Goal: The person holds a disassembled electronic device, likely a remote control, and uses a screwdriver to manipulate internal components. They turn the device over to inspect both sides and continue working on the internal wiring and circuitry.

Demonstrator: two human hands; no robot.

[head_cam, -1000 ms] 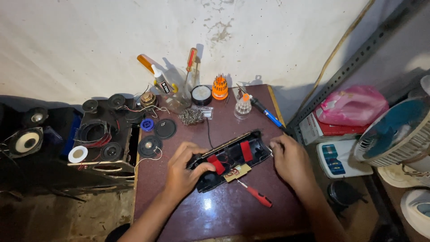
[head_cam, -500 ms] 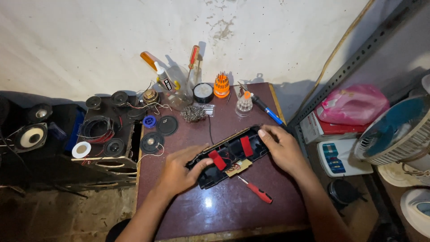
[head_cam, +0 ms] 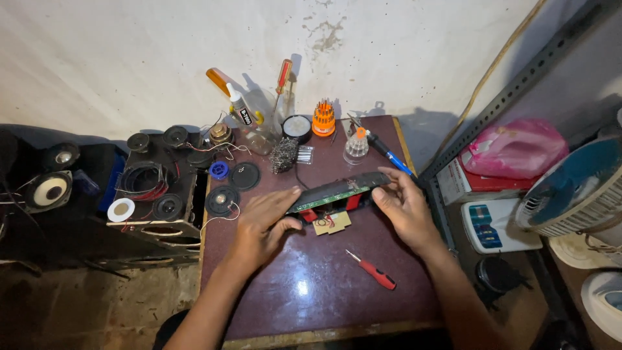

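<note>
A long black electronic unit (head_cam: 340, 191) with a green circuit board, red parts and a tan board piece beneath lies tilted up on the dark red table (head_cam: 311, 291). My left hand (head_cam: 265, 223) grips its left end, fingers over the top edge. My right hand (head_cam: 405, 204) holds its right end. A small red-handled screwdriver (head_cam: 372, 271) lies on the table just in front of the unit, between my forearms.
Along the wall stand a glue bottle (head_cam: 238, 107), an upright screwdriver (head_cam: 283, 78), an orange bit set (head_cam: 323, 118), a round tin (head_cam: 297, 128) and a blue-handled tool (head_cam: 385, 154). Loose speakers (head_cam: 52, 190) and wire coils sit left. A shelf at right holds a pink bag (head_cam: 518, 148) and a fan (head_cam: 573, 188).
Both hands have lifted and turned the unit, so its green board side now faces up. My right hand shifted along to the right end.
</note>
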